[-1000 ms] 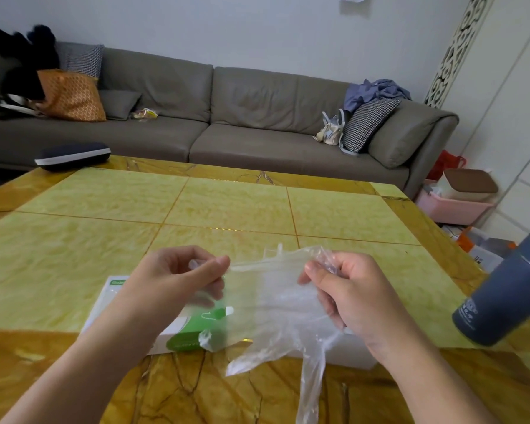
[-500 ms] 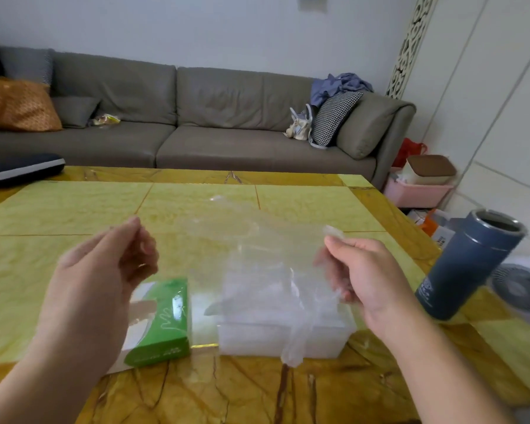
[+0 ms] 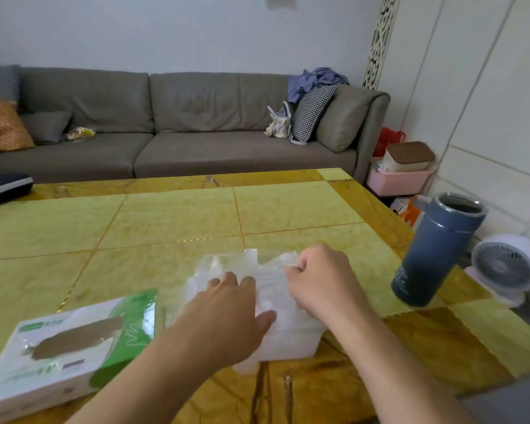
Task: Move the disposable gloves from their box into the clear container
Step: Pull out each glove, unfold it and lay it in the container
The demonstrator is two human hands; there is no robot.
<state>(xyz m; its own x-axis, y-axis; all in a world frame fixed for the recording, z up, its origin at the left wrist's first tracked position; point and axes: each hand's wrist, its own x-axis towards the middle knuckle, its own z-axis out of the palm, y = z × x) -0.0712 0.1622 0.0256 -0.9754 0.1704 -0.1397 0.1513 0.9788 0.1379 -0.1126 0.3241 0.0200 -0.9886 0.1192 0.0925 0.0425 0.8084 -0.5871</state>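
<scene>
Plastic glove: thin clear disposable glove [image 3: 245, 270] is lying crumpled over the top of the clear container [image 3: 291, 341], spilling across its rim
Clear container: sitting on the desk [image 3: 172, 221] just right of the gloves' box [image 3: 58, 356], between the two hands
Left hand: left hand [image 3: 227, 313] is pressing down on the film with fairly straight fingers, holding nothing in a curl
Right hand: right hand [image 3: 318, 280] is pinching the far right edge of the glove between curled fingers and thumb
Box: lying flat, green end toward the container, its top slot open; whether more gloves are inside I cannot tell
Step in hand: judging by the pose, tucking the glove down into the container
Doing it well: pushing the middle of the film down first, then feeding the pinched edge in, so trapped air is escaping and nothing is springing back over the rim
Watch for: the light container sliding under the push; the blue tumbler [image 3: 435, 252] is standing near the right elbow
</scene>
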